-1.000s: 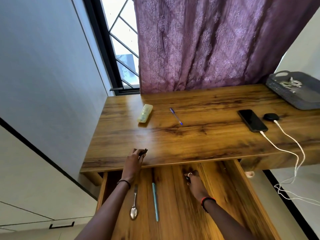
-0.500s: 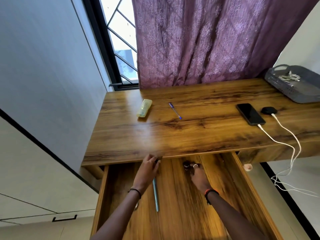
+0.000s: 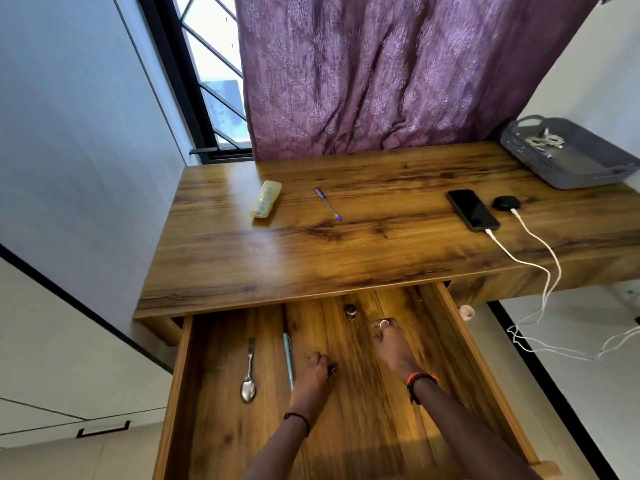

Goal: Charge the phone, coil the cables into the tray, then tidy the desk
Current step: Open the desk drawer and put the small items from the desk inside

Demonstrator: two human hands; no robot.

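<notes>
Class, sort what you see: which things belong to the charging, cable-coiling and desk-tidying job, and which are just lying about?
Job: phone, white cable, tray, coiled cables, blue pen, yellow case, drawer, left hand holding a small dark object.
Lying about: spoon, teal pen, curtain.

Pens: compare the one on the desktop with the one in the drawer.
The desktop pen is dark blue; the drawer pen is pale teal. The desktop pen lies slanted on the desk; the drawer pen runs front to back in the open drawer, beside a spoon. Both lie flat.
</notes>
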